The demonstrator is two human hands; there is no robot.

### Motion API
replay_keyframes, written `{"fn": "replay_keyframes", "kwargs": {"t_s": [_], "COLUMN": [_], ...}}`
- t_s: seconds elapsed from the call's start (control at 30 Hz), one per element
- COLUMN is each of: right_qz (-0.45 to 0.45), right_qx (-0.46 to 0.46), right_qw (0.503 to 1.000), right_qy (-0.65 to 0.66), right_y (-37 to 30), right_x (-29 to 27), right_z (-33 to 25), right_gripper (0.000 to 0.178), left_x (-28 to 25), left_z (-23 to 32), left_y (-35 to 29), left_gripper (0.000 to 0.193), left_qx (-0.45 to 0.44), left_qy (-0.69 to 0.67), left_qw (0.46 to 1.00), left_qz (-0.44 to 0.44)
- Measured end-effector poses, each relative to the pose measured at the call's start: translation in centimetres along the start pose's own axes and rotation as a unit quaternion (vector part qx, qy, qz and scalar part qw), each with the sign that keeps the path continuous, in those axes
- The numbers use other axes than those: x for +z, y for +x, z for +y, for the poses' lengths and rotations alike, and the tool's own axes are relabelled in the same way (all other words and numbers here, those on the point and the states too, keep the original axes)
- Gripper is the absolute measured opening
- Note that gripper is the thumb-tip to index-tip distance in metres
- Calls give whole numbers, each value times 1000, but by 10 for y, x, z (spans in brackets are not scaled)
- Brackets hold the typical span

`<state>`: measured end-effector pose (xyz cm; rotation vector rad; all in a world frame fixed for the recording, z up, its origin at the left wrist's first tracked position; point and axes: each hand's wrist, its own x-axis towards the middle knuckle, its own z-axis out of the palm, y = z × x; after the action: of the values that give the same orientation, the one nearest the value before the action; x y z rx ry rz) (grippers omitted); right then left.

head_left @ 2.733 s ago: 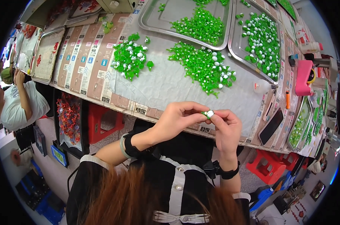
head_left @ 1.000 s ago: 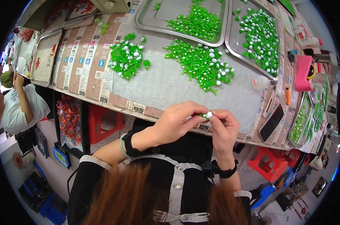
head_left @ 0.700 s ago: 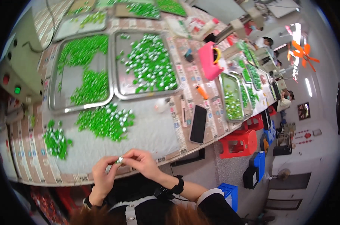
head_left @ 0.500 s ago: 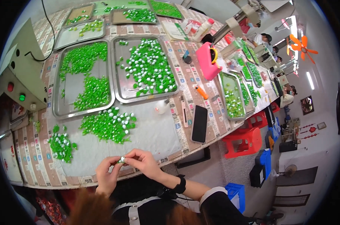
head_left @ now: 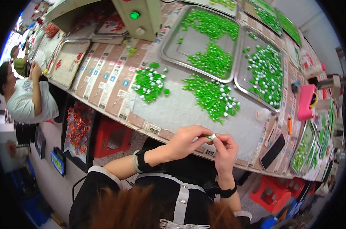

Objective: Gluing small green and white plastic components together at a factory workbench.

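My left hand (head_left: 186, 141) and my right hand (head_left: 225, 149) meet at the near edge of the worktable (head_left: 188, 110). Together their fingertips pinch one small green and white piece (head_left: 211, 136). Just beyond the hands lies a loose heap of green and white pieces (head_left: 212, 98). A smaller heap (head_left: 150, 82) lies further to the left. Black bands sit on both wrists.
Two metal trays hold more pieces, one of green ones (head_left: 205, 40) and one of green and white ones (head_left: 265, 74). A black phone (head_left: 272, 151), a pink holder (head_left: 306, 102) and an orange pen (head_left: 290, 125) lie at the right. A grey control box (head_left: 138, 16) stands behind. Another person (head_left: 25, 101) sits far left.
The view has swung from the right end of the table back toward the left. My hands stay together on the small piece at the table edge.
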<state>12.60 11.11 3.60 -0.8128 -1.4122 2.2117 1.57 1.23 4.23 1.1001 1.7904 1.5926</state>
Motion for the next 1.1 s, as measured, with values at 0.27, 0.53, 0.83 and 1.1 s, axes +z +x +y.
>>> {"fn": "replay_keyframes", "kwargs": {"t_s": [0.27, 0.53, 0.83, 1.1], "right_qz": [28, 4, -6, -30], "right_qx": [-18, 7, 89, 99], "right_qw": [999, 1000, 989, 986], "right_qy": [5, 4, 114, 133], "right_y": [5, 20, 23, 22], "right_x": [3, -1, 2, 0], "right_z": [-2, -3, -10, -11], "right_gripper": [5, 7, 12, 13], "left_x": [0, -2, -1, 0], "left_z": [-7, -14, -11, 2], "left_y": [5, 16, 9, 9], "left_gripper": [16, 16, 18, 14], "left_qx": [2, -2, -74, -258], "left_qy": [-27, -17, -90, -276], "left_qw": [1000, 1000, 993, 926], "left_qz": [-16, -8, -7, -6]}}
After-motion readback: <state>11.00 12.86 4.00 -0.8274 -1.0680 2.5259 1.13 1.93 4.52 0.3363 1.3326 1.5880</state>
